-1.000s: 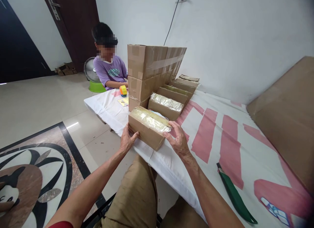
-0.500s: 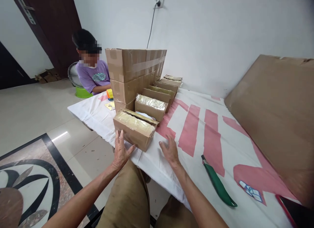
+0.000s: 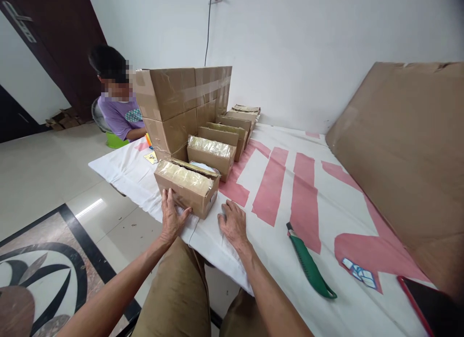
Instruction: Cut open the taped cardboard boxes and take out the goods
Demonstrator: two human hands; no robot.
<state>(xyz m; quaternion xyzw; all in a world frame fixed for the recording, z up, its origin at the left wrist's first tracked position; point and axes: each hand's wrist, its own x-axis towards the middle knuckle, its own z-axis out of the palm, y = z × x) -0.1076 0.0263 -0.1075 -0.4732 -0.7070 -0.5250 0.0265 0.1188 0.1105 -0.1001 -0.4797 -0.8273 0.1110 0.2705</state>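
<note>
My left hand [image 3: 172,216] lies open with its fingers against the near side of a small cardboard box [image 3: 186,186] whose top is covered in clear tape. This box sits at the near edge of a white cloth with pink stripes [image 3: 286,192]. My right hand [image 3: 232,223] rests flat and open on the cloth just right of the box, apart from it. Behind the box stands a row of similar taped boxes [image 3: 221,136], and beside them a stack of larger cardboard cartons [image 3: 177,105].
A green utility knife [image 3: 308,267] lies on the cloth right of my right hand. A large cardboard sheet [image 3: 402,153] leans at the right. Another person in a purple shirt [image 3: 121,117] sits at the far left end. A dark phone edge [image 3: 431,303] shows bottom right.
Both hands let go of the nearest box: the right came off its top down to the cloth, the left slid to its near side. The view swung right.
</note>
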